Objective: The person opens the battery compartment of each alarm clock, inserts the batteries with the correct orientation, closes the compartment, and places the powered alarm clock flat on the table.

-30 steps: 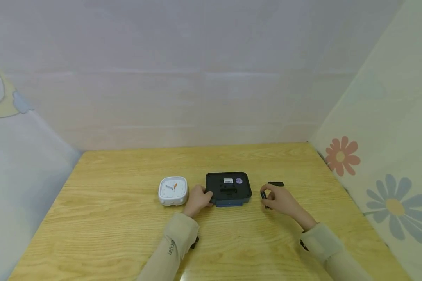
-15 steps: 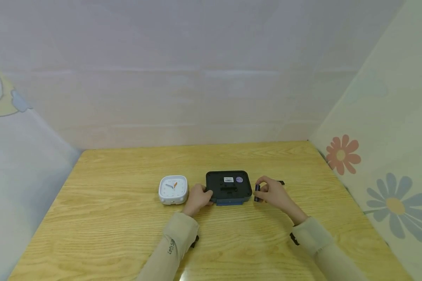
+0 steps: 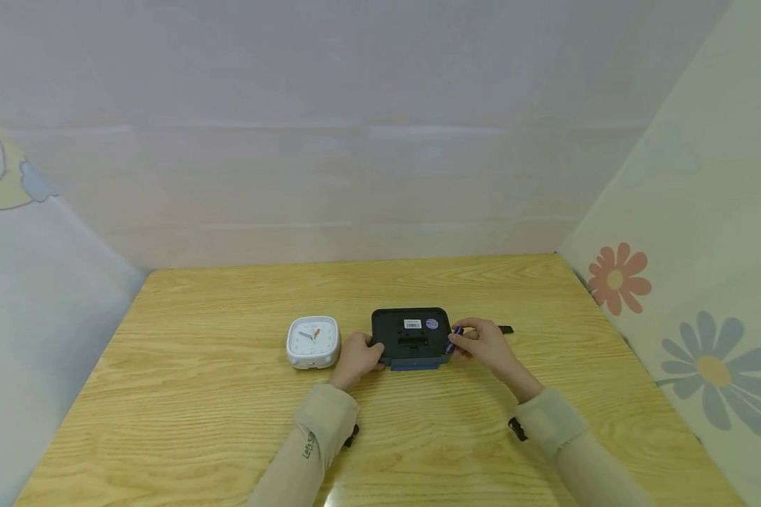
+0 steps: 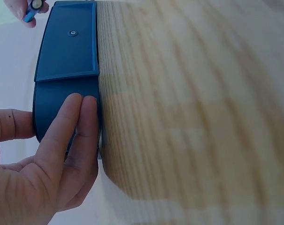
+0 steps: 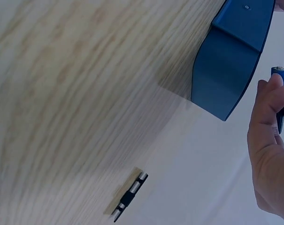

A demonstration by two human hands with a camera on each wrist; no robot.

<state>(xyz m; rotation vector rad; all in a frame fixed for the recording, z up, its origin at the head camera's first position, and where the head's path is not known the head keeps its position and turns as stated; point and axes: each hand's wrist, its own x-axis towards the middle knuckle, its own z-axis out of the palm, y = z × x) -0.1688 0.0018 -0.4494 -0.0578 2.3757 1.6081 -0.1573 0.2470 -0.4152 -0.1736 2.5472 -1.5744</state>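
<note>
A dark rectangular device (image 3: 393, 334) lies on the table, its back facing up. That back shows a white label, a round purple sticker and a narrow open slot. My left hand (image 3: 357, 358) grips the device's near left corner; in the left wrist view its fingers (image 4: 62, 117) lie along the side wall. Just over the device's right edge, my right hand (image 3: 485, 343) pinches a small blue-purple battery (image 3: 454, 341) between thumb and fingers. The battery (image 5: 279, 72) is tilted, with one metal end showing in the right wrist view. The device's underside is hidden.
A white alarm clock (image 3: 313, 342) with an orange hand stands left of my left hand. A small black strip (image 3: 506, 329) lies on the wooden table (image 3: 215, 408) beyond my right hand. Fabric walls border the table's back and sides.
My right hand has moved left with the battery, from beside the black strip to the device's right edge, and the battery has turned in the fingers. My left hand stays in place.
</note>
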